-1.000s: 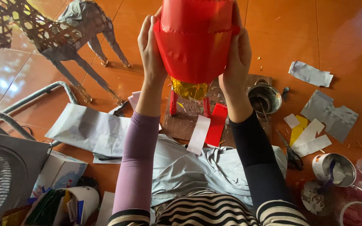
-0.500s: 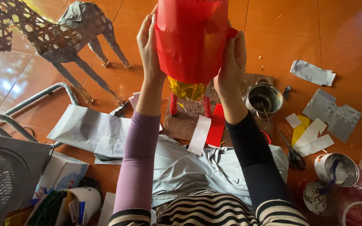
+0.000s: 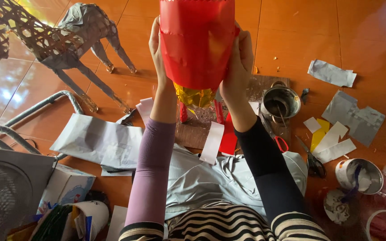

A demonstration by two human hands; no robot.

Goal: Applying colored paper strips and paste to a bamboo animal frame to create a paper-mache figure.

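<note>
I have the red paper lantern body [image 3: 197, 42] raised in front of the camera, well above the orange tiled floor [image 3: 291, 27]; it sits squarely between my two hands, its long axis running from its far, scalloped top edge down toward me, with a gold foil base [image 3: 195, 96] showing at the near end; below that, red legs [image 3: 183, 111] seem to hang, though whether they join the lantern I cannot tell. My left hand [image 3: 157, 53] lies flat along the lantern's left side, fingers stretched out and pressed to the paper rather than curled; my right hand [image 3: 236, 67] grasps the right side lower down, thumb and fingers wrapped onto the red surface; so both hands hold it, neither clenched shut, and the right sits nearer the gold end.

On the floor beneath lies a brown cardboard sheet [image 3: 197, 129] with a white paper strip [image 3: 212, 142] and a red strip [image 3: 228, 140] at its near edge; just right of it stands a small metal pot [image 3: 281, 101]; farther right, scraps of grey and yellow paper [image 3: 331, 138], scissors [image 3: 311, 158] and a glue tin [image 3: 358, 174]. At the far left stands a woven bamboo horse frame [image 3: 59, 40], partly papered in grey; near left, a fan [image 3: 5, 187].
</note>
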